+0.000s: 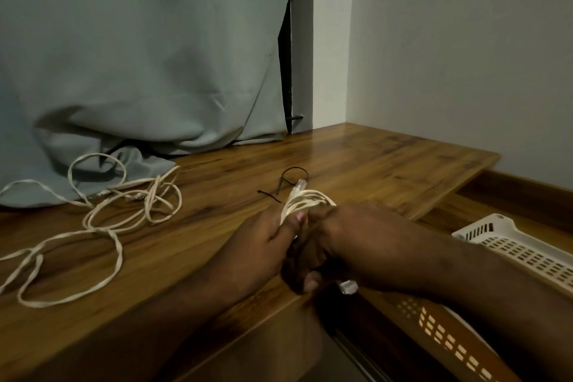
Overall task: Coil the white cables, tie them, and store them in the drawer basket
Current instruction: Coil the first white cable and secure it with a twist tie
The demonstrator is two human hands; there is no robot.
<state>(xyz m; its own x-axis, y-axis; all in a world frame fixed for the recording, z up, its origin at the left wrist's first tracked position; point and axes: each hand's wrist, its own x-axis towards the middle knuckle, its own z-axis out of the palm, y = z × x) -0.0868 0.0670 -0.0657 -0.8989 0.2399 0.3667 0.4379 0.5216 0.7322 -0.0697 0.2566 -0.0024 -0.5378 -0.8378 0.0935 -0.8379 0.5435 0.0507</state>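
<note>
We've got both hands on the coil
Left hand (263, 245) & right hand (338, 242) grip coiled white cable (305, 200) over counter (356, 164); white basket (508, 245) interior mostly hidden.

we lose most of the coiled cable (305, 200) inside the left hand (263, 245) and right hand (347, 236). the loose cable (102, 226) runs off at nine o'clock; the basket (511, 245) is cropped at four o'clock.

No text, label, brand, number or sign can be read on anything here.
</note>
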